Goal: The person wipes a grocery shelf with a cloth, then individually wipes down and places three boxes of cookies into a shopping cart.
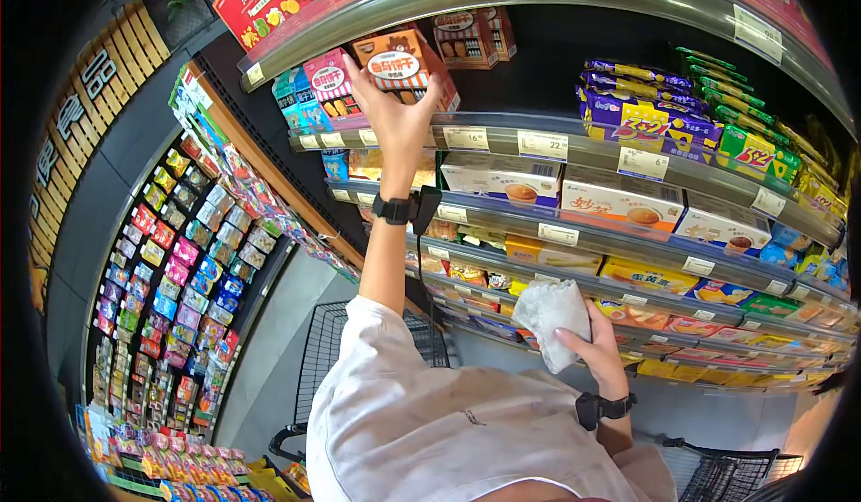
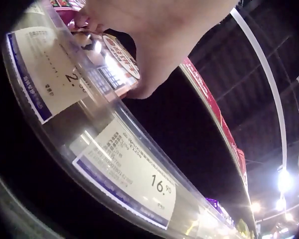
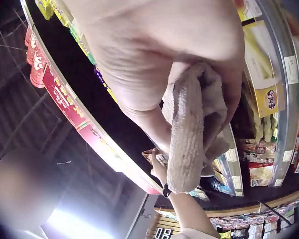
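My left hand [image 1: 397, 127] reaches up to a high shelf and grips an orange biscuit box [image 1: 393, 61], fingers at its left side and thumb at its right. From the left wrist view, the box's printed face [image 2: 120, 59] shows beneath the palm. A pink biscuit box [image 1: 328, 85] stands just left of the hand, with blue packs [image 1: 296, 99] beyond it. Lower and to the right, my right hand [image 1: 599, 351] holds a folded whitish cloth [image 1: 549, 315]. The cloth's ribbed edge [image 3: 187, 134] sticks out between thumb and fingers in the right wrist view.
Brown biscuit boxes [image 1: 466, 40] stand deeper on the same shelf, and purple wafer packs [image 1: 646, 118] sit to the right. A shelf lip with price tags [image 1: 543, 146] runs below the left hand. Black wire carts [image 1: 327, 350] stand near the person; snack racks [image 1: 170, 278] line the left.
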`<state>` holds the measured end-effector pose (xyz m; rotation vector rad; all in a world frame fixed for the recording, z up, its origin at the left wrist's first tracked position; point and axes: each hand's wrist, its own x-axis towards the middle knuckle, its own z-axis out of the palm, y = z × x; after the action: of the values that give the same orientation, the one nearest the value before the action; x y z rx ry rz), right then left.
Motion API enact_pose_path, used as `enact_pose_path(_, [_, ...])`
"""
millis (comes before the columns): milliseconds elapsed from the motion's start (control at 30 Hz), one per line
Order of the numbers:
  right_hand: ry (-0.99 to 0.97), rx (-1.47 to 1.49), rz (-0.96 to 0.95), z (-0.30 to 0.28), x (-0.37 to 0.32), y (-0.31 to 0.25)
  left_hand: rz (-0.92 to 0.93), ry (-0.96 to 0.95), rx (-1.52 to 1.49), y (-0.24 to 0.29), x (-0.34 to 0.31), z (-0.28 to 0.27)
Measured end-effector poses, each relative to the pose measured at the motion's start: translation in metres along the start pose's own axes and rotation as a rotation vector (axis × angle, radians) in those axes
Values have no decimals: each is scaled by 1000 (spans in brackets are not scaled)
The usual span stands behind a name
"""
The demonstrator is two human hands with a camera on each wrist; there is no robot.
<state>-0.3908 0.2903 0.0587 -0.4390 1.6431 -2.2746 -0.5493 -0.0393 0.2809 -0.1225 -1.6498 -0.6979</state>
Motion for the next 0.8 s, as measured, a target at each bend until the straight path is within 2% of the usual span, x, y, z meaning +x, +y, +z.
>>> enact_pose_path(133, [4, 5, -11, -1, 2, 3, -113, 15, -325, 17, -17, -17])
enact_pose_path(200, [3, 14, -6, -2, 0, 4, -96, 62, -308, 17, -29, -22])
enact_pose_path(300, [-15, 30, 9, -5, -1, 1, -80, 328, -465, 23, -45, -35])
enact_pose_path(333, [-6, 15, -8, -5, -3, -2, -103, 311, -528, 41, -49, -42])
enact_pose_path(400, [3, 1, 6, -6, -10, -6, -333, 257, -934, 79, -57, -52])
enact_pose_path(467, [43, -41, -73, -6, -10, -12, -627, 183, -1143, 88, -78, -52])
enact_pose_path(533, [39, -106, -115, -8, -11, -13, -955, -20, -1225, 114, -101, -57])
enact_pose_path(633, [64, -276, -238, -6, -21, -25, -1071, -141, -1347, 137, -133, -58])
enact_pose_path(800, [141, -274, -288, -12, -46, -38, -1130, -73, -1329, 160, -169, -64])
